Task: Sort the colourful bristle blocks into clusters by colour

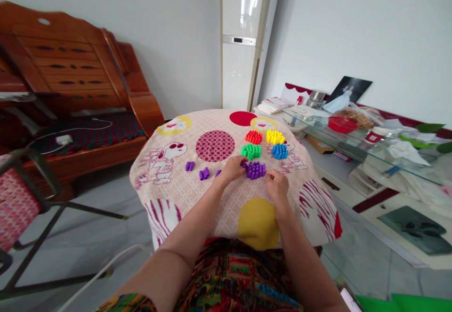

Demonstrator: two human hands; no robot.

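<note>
A cluster of small purple plastic pegs (pixel 255 170) stands upright on the cloth between my hands. My left hand (pixel 233 168) pinches a purple peg at the cluster's left edge. At the right edge, my right hand (pixel 278 184) has thumb and forefinger drawn together against the cluster; whether a peg is between them is too small to tell. Loose purple pegs lie to the left, a pair (pixel 189 166) and a small group (pixel 204 173), with another partly hidden by my left wrist. Behind the cluster stand groups of green pegs (pixel 251 151), red pegs (pixel 253 137), yellow pegs (pixel 275 137) and blue pegs (pixel 279 151).
A patterned tablecloth (pixel 197 199) covers the round table. At right is a glass-topped cabinet (pixel 374 147) with a red bowl (pixel 342 124), papers and a photo. A wooden bench (pixel 70 76) stands at left, a folding chair (pixel 21 199) nearer me, and a tall white appliance (pixel 240 67) behind.
</note>
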